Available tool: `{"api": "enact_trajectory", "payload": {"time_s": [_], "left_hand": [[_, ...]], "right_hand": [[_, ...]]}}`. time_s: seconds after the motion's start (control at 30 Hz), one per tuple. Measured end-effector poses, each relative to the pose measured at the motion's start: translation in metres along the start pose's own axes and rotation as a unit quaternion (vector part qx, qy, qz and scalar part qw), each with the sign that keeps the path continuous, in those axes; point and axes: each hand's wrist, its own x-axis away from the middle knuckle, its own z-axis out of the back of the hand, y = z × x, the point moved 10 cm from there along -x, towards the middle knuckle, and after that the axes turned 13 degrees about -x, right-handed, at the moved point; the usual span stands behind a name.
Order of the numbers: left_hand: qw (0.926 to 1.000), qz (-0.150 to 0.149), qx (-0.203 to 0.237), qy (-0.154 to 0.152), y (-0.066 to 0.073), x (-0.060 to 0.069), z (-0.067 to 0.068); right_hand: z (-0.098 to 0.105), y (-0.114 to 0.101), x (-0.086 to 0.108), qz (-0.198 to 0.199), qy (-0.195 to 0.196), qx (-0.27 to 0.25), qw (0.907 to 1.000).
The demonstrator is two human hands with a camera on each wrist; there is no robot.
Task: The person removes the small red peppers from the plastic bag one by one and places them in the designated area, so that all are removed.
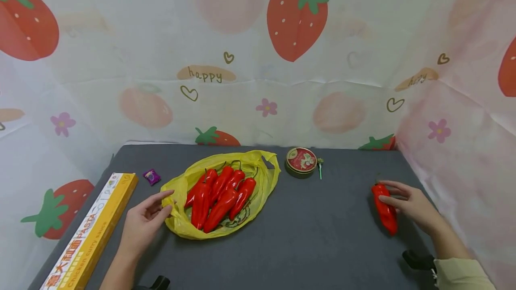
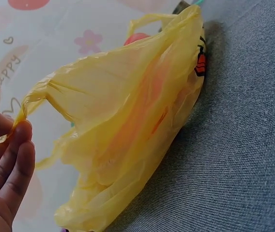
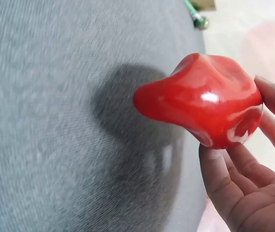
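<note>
Head view: the right hand [image 1: 413, 207] pinches a single red pepper [image 1: 384, 209] between thumb and fingers near the right edge of the counter [image 1: 306, 236]. The pepper sits at its fingertips, the tapered end angled down and apart from its shadow. Well apart, the left hand [image 1: 141, 225] pinches the edge of a yellow plastic bag [image 1: 265, 187], which lies just beside it and holds several more peppers [image 1: 223, 208].

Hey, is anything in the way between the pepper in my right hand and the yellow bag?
Nothing visible stands on the straight line from the red pepper in your right hand to the yellow bag. The round tin and small green stick sit off that line, farther back.
</note>
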Motion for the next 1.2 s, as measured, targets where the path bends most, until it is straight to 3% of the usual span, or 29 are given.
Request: {"api": "enact_trajectory", "payload": {"time_s": [0.2,0.33,0.53,0.8,1.0,1.2], "left_hand": [[1.0,0.005,-0.003,-0.002,-0.003,-0.001,-0.001],[1.0,0.006,-0.006,-0.002,-0.004,-0.002,-0.001],[0.9999,0.009,-0.009,-0.003,-0.005,-0.002,-0.001],[0.9999,0.008,-0.008,-0.001,-0.006,-0.002,0.0],[0.9999,0.007,-0.007,-0.003,-0.005,-0.002,0.0],[0.9999,0.009,-0.009,-0.004,-0.004,-0.001,0.0]], "right_hand": [[0.0,0.014,-0.003,-0.027,-0.016,0.006,0.9995],[-0.001,0.021,0.0,-0.039,-0.027,0.043,0.9979],[-0.002,0.022,0.003,-0.024,-0.029,0.086,0.9956],[0.002,0.008,0.005,0.001,-0.012,0.082,0.9966],[0.003,-0.018,0.009,0.036,0.012,0.09,0.9952],[-0.01,-0.047,0.012,0.067,0.02,0.079,0.9944]]}}
